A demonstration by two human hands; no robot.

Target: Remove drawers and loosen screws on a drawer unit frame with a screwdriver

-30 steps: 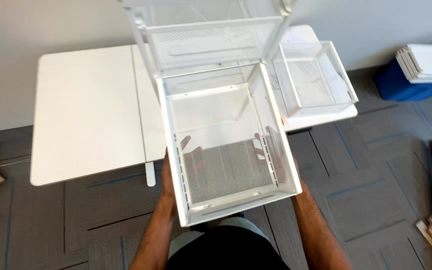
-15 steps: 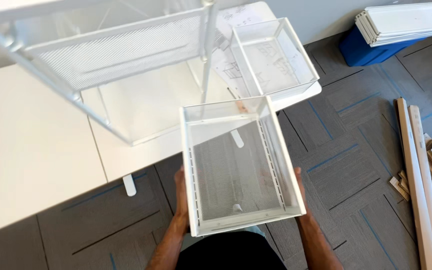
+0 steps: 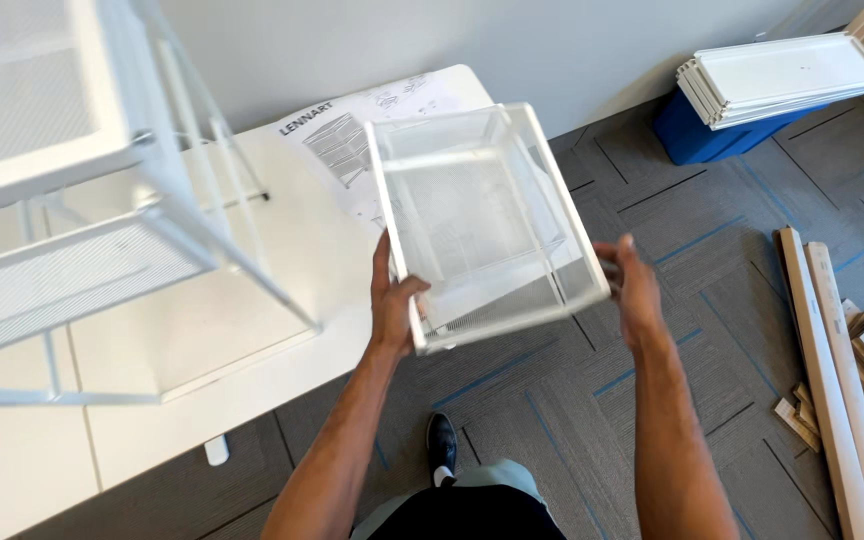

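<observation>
Both hands clamp one white wire-mesh drawer basket (image 3: 487, 225), held up in the air w/ its open top facing the camera. Left hand (image 3: 392, 300) grips the near-left corner, thumb hooked over the rim, fingers wrapped under the side wall. Right hand (image 3: 635, 287) presses flat vs. the right side wall near the front corner, fingers spread along the outside; whether any fingers curl under can't be told. The basket is tilted, near edge lower, far edge raised toward the wall.

It hangs partly over the right end of the white rectangular table (image 3: 252, 330) & partly over the grey carpet-tile floor (image 3: 712, 260), touching neither. Just behind & below it on the tabletop lies a sheet of printed assembly instructions (image 3: 352, 125), partly hidden by the basket.

On the left of the table stands a white metal drawer-unit frame (image 3: 82, 210) w/ mesh drawers in it, well apart from the hands.

On the floor: a blue bin (image 3: 702, 135) by the wall w/ a stack of white flat panels (image 3: 782, 75) on top; long pale wooden boards (image 3: 832, 380) at far right. A dark shoe (image 3: 441, 442) shows betw. the forearms.
</observation>
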